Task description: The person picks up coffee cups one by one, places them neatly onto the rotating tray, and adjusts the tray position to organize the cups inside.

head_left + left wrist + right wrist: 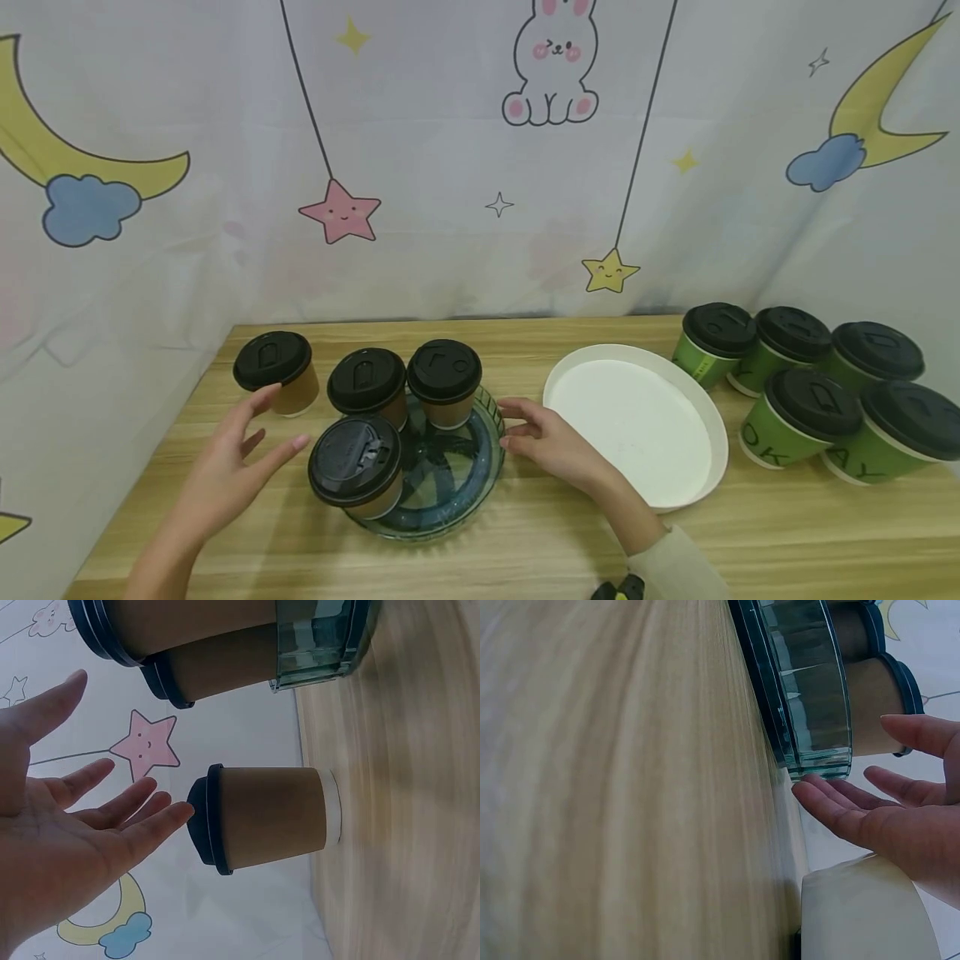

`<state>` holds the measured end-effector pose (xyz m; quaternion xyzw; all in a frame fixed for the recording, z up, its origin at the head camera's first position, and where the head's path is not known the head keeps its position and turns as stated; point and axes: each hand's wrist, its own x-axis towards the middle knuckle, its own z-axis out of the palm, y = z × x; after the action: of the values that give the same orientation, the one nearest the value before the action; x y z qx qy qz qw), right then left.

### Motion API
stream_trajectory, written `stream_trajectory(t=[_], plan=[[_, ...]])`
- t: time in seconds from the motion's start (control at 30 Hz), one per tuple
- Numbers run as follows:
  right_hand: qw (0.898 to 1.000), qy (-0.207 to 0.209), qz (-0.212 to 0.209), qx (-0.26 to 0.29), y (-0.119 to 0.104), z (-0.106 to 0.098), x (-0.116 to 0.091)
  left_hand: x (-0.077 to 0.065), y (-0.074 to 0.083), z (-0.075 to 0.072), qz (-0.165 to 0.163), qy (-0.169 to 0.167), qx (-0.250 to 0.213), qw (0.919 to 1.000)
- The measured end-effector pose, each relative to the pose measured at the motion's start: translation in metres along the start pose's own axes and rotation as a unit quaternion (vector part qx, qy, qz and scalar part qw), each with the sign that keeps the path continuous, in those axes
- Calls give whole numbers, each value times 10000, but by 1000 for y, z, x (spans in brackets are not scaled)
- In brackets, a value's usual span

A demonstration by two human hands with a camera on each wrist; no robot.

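A brown paper cup point(297, 392) with a black lid stands alone on the table at the left. My left hand point(225, 475) is spread beside it, and in the left wrist view a fingertip overlaps the edge of its black lid point(204, 825). Right of that hand is a round, greenish clear tray point(457, 471). Three more lidded brown cups stand in it: one at the front point(356, 462), one behind it point(367, 383) and one at the back right point(444, 379). My right hand point(558, 446) has its loosely bent fingertips right at the tray's right side, holding nothing.
To the right of my right hand lies a round white tray point(633, 425), partly behind the forearm. Several green cups point(780, 429) with black lids stand together at the far right. A black and yellow object point(618, 590) shows at the bottom edge. A patterned curtain point(450, 125) hangs behind the wooden table.
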<state>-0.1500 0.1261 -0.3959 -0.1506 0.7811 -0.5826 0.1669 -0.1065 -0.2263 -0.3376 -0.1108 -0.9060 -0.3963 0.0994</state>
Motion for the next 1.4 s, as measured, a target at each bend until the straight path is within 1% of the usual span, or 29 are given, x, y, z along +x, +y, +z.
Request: stream_trajectory(t=[0.17,0.27,0.37,0.57,0.67,0.9,1.03,1.23,1.4], plan=[[9998,62,3,-173,-1,0,0,2,-5,-2,-174,-79,27,9998],[9996,114,38,-253,-1,0,0,4,-7,-2,-224,-83,22,9997],[9996,136,54,-234,-2,0,0,5,-10,-3,-284,-91,6,9996],[9999,96,32,6,-1,0,-1,7,-17,-7,-439,-155,-40,9989],[10000,79,22,-9,-2,0,-1,8,-20,-8,-494,-185,-91,9986],[9998,105,84,-170,-4,0,-1,11,-24,-12,-538,-180,-72,9984],[9996,145,143,-174,-5,0,-2,14,-26,-13,-569,-190,-75,9982],[10000,84,33,-42,-3,1,-1,15,-33,-15,-697,-228,37,9973],[9999,65,13,-83,-3,1,-1,18,-38,-17,-716,-213,24,9972]])
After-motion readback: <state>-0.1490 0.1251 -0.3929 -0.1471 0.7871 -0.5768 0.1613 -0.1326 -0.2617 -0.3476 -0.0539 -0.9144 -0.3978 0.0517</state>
